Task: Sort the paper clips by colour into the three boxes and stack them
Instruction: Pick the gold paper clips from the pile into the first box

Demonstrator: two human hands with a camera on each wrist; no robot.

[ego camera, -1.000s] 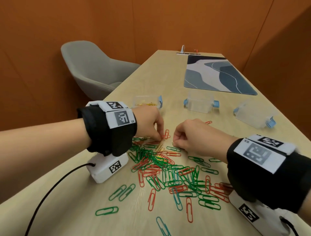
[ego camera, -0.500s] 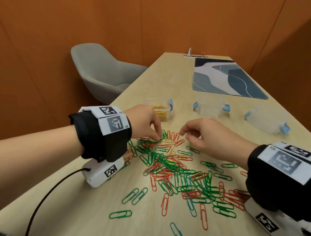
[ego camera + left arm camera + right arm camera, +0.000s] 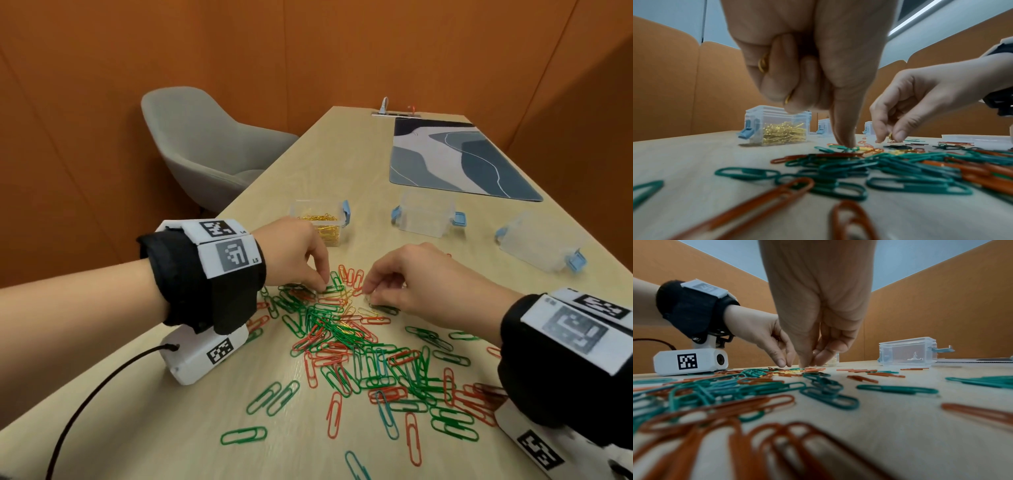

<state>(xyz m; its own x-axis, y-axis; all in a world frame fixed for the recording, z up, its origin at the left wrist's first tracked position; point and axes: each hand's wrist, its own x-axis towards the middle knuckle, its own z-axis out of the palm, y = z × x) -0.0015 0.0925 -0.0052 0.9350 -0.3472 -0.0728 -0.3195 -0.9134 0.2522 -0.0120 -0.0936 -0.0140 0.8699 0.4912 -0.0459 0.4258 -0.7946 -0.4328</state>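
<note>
A heap of green, red and a few gold paper clips (image 3: pixel 359 346) lies on the table. My left hand (image 3: pixel 322 286) reaches down at the heap's far edge. Its curled fingers hold gold clips (image 3: pixel 763 63) against the palm, and one fingertip (image 3: pixel 846 144) touches the clips below. My right hand (image 3: pixel 371 298) is beside it and pinches a gold clip (image 3: pixel 890 135) just above the table. Three clear boxes with blue latches stand beyond. The left box (image 3: pixel 320 219) holds gold clips. The middle box (image 3: pixel 424 216) and right box (image 3: pixel 537 243) look empty.
A blue-grey patterned mat (image 3: pixel 455 157) lies further up the table. A grey chair (image 3: pixel 205 147) stands past the table's left edge. Loose green and red clips (image 3: pixel 274 397) are scattered toward the near edge. Orange walls close in the room.
My right hand has gone from a closed fist to a fingertip pinch on a gold clip. The left hand stays at the heap's far edge. The view has shifted left and down slightly.
</note>
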